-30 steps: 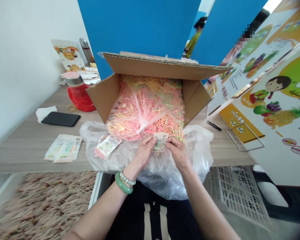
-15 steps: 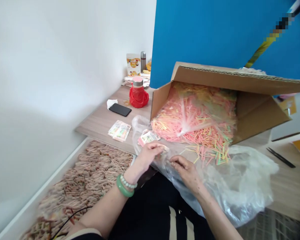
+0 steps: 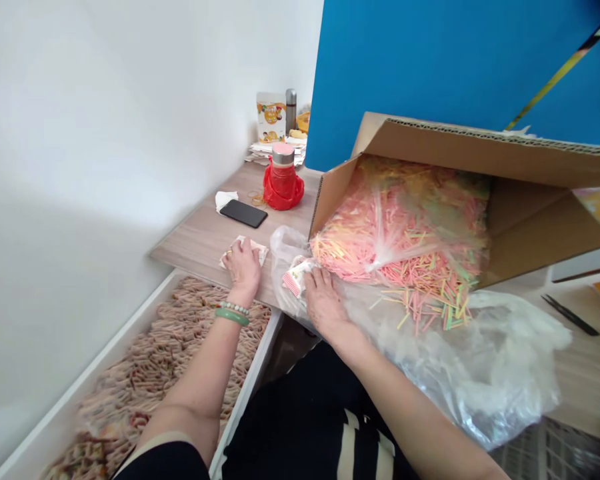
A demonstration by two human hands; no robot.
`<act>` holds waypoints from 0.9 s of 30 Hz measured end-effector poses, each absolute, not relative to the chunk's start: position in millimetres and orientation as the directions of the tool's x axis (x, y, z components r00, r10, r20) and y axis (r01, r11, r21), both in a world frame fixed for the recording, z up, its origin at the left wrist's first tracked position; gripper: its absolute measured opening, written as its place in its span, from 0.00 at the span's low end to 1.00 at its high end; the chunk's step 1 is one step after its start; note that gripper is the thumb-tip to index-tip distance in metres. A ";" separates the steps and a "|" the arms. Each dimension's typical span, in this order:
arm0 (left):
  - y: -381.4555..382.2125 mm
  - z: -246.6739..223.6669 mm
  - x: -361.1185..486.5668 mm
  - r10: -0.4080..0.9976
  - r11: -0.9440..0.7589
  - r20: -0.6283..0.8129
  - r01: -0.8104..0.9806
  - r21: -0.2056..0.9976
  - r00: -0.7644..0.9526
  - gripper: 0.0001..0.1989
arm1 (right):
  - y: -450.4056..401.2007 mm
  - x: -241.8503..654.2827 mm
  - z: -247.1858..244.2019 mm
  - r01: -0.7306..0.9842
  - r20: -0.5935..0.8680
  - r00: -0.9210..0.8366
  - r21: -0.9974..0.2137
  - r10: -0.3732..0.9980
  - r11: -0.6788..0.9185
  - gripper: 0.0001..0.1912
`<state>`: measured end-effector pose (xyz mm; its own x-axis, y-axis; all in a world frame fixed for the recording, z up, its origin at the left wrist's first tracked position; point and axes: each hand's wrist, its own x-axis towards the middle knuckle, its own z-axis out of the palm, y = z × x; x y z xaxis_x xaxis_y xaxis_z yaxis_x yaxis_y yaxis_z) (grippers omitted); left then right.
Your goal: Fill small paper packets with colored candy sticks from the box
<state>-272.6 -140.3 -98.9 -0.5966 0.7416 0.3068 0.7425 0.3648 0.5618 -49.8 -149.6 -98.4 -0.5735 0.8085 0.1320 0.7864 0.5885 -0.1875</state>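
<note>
One blue panel point(image 3: 410, 67): stands upright behind the wood-grain table point(image 3: 195, 233).
Cardboard box point(image 3: 435, 148): rests on the table, its open side facing the person, flaps spread.
White bin point(image 3: 255, 365): sits below the table's left part, filled with many slim, pale pieces.
Plastic sheet point(image 3: 510, 353): lies crumpled before the box and hangs over the table's front edge.
Clear bag point(image 3: 355, 230): fills the box's mouth, showing pink, yellow and green sticks; more loose sticks point(image 3: 437, 303) lie just in front.
Left hand point(image 3: 244, 267): palm down over the left packets point(image 3: 261, 249), fingers bent on top; whether they grip, I cannot tell.
Right hand point(image 3: 325, 303): fingers loosely extended, tips at the right end of the striped packets point(image 3: 296, 277), on the plastic sheet; any thumb hold is hidden.
Red-wrapped flask point(image 3: 283, 183): upright, beyond the phone.
Phone point(image 3: 243, 213): flat, touching a white tissue point(image 3: 225, 200).
Tweezers point(image 3: 571, 315): on the table, right of the sticks.
</note>
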 end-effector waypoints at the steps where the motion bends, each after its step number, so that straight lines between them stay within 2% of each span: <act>1: -140.3 -101.1 -272.4 0.742 0.388 0.322 0.769 0.508 -0.588 0.19 | -149.1 -51.3 -99.2 0.790 0.133 -0.577 -0.159 0.805 0.592 0.22; 3: -142.9 -103.2 -271.5 0.746 0.381 0.359 0.802 0.460 -0.561 0.20 | -148.7 -50.5 -100.1 0.780 0.146 -0.597 -0.125 0.789 0.613 0.17; 6: -152.1 -99.4 -266.3 0.749 0.286 0.428 0.830 0.478 -0.505 0.16 | -147.3 -45.3 -102.5 0.753 0.149 -0.625 -0.144 0.766 0.643 0.16; 9: -163.6 -89.0 -253.6 0.744 0.164 0.479 0.823 0.544 -0.465 0.13 | -142.1 -39.7 -106.5 0.723 0.129 -0.643 -0.222 0.755 0.654 0.21; 11: -170.6 -80.5 -243.1 0.754 0.095 0.465 0.778 0.621 -0.464 0.13 | -137.3 -36.0 -107.6 0.690 0.129 -0.661 -0.284 0.739 0.666 0.23; 13: -176.2 -72.6 -233.5 0.811 0.049 0.378 0.697 0.716 -0.446 0.14 | -133.3 -31.9 -105.6 0.652 0.182 -0.655 -0.355 0.733 0.671 0.23; 15: -180.4 -66.5 -225.4 0.902 0.059 0.197 0.563 0.824 -0.383 0.17 | -132.5 -26.5 -100.3 0.627 0.303 -0.589 -0.412 0.749 0.661 0.22; 18: -184.2 -61.4 -212.7 0.965 0.213 -0.181 0.169 0.962 -0.187 0.27 | -141.4 -12.8 -89.2 0.589 0.504 -0.492 -0.407 0.710 0.698 0.21; 20: -185.5 -60.0 -200.7 0.941 0.336 -0.338 -0.141 0.931 0.010 0.31 | -154.1 0.6 -82.2 0.548 0.559 -0.531 -0.347 0.637 0.761 0.20; 23: -186.4 -59.9 -176.1 0.910 0.414 -0.362 -0.387 0.824 0.204 0.24 | -176.8 24.0 -75.1 0.513 0.512 -0.643 -0.264 0.569 0.817 0.19; 27: -186.5 -61.5 -136.3 0.877 0.476 -0.385 -0.405 0.781 0.287 0.19 | -197.8 58.0 -73.5 0.576 0.405 -0.681 -0.218 0.610 0.788 0.19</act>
